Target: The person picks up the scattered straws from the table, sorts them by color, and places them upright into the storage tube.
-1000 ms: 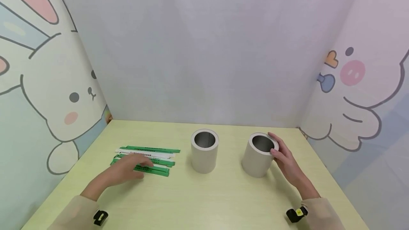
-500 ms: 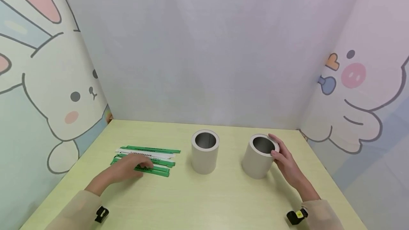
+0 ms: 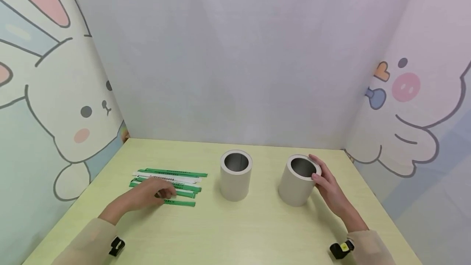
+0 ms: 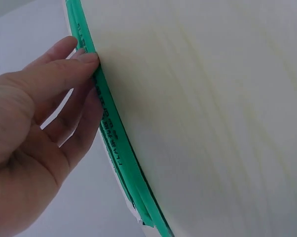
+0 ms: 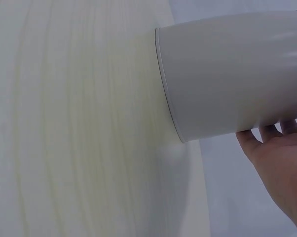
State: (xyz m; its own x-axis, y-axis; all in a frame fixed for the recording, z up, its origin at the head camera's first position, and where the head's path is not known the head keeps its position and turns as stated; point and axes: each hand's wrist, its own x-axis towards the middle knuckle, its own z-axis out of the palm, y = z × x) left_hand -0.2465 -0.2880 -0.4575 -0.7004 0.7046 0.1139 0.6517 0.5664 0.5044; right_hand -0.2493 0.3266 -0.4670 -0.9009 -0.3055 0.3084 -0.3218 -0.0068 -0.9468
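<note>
Near the front of a pile of long green and white wrapped straws [image 3: 167,177], my left hand [image 3: 147,193] pinches one green wrapped straw [image 3: 180,203]. In the left wrist view, the thumb lies on the printed straw [image 4: 111,118] with the fingers behind it. My right hand [image 3: 331,187] holds the right side of a light grey, thick-walled cylindrical cup [image 3: 294,189], thumb toward the front and fingers behind. This cup [image 5: 227,74] stands upright on the table in the right wrist view. Its twin cup [image 3: 235,185] stands to the left, untouched. Both cups are open at the top.
The pale yellow wooden table [image 3: 235,236] ends at a plain light curtain [image 3: 235,60] at the back. Side panels with cartoon animals [image 3: 62,105] flank it. Black wrist devices [image 3: 117,246] sit at both cuffs.
My left fingers have closed on the front green straw and drawn it slightly toward me, apart from the pile. My right hand and both cups have stayed in place.
</note>
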